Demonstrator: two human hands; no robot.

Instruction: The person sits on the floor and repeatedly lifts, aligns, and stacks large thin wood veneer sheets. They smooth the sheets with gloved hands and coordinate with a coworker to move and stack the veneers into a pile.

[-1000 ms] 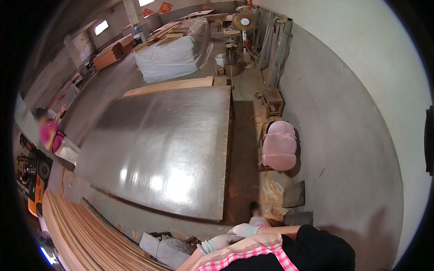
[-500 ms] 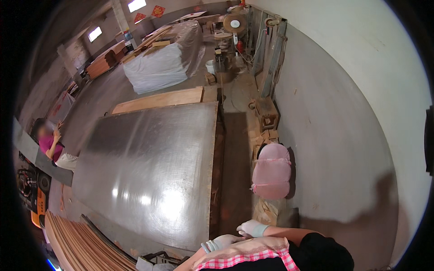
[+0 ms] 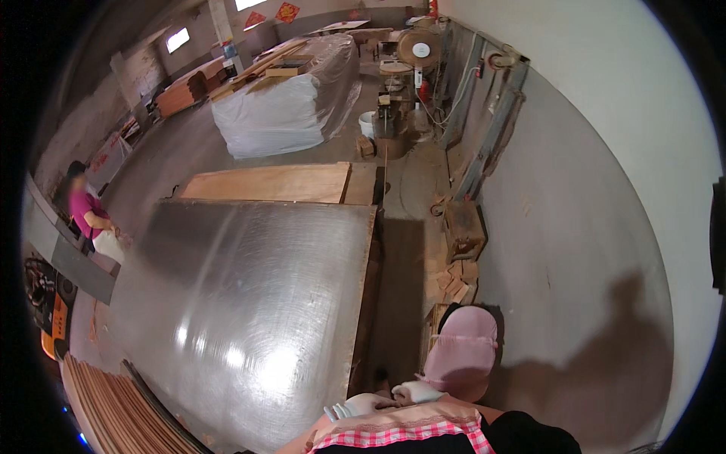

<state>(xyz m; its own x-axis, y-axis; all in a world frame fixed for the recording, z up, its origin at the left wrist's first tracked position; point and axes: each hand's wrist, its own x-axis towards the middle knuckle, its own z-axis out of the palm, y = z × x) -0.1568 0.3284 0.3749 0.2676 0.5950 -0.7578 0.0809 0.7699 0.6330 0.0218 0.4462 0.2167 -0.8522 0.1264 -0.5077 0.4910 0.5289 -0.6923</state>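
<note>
My left hand (image 3: 366, 403), in a pale glove with a light blue cuff, is held low at the front of my body, just above the checked apron (image 3: 401, 436). Its fingers are mostly hidden. Close against it is my right hand (image 3: 416, 393), gloved alike, with its fingers curled in; whatever may be inside them is hidden. Nearest on the right stands a pink padded, cloth-covered object (image 3: 463, 352), like a seat cushion. Ahead on the left lies a large shiny metal-topped table (image 3: 249, 280), and neither hand touches it.
A long board (image 3: 265, 184) lies beyond the table. Stacked panels (image 3: 113, 405) stand at lower left. Along the right wall are a wooden box (image 3: 463, 231) and wood scraps (image 3: 456, 284). A plastic-wrapped stack (image 3: 272, 113) stands farther back. Another person (image 3: 94, 219) is at far left.
My view has shifted, so the pink object and table sit lower in it. Both hands stay together at my waist, drawn closer to the apron. The other person's raised hands have dropped.
</note>
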